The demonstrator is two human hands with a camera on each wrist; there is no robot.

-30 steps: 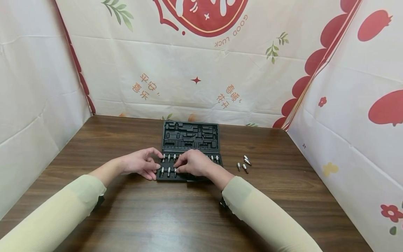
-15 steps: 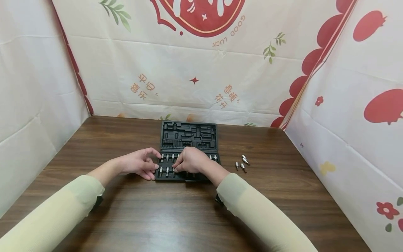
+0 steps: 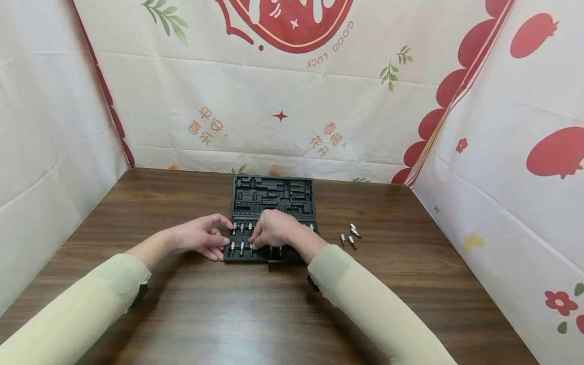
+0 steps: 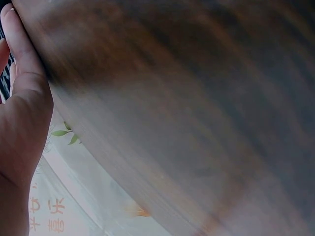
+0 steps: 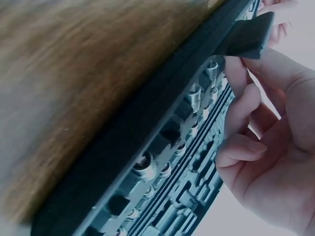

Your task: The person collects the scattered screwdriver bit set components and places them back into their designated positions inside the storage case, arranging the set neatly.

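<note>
Two hands [image 3: 201,238] [image 3: 276,228], one case [image 3: 274,201], four bits [image 3: 343,239] (loose)

Brown wood-grain table [image 3: 205,304] — an open black case [image 3: 274,195], four small metal bits [image 3: 355,233] — well lit.

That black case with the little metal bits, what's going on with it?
A person is busy with the open black case. The right hand seems to be pinching a small metal bit in the front row, while the left hand rests against the case's left side. Other bits sit in the case, and four loose bits lie on the table to its right.
</note>
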